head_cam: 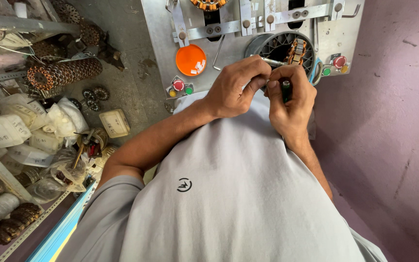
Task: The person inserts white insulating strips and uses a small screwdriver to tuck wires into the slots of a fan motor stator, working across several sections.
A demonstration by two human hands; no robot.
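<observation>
Both closed: left hand [233, 87] pinching a thin stiff metal rod [271, 61], right hand [291, 99] gripping a dark tool [285, 90]; light, probably slippery, best held mid-shaft.

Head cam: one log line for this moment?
left hand: pinching thin metal rod | right hand: closed on dark tool | in front: wound stator on grey panel | hands touching
</observation>
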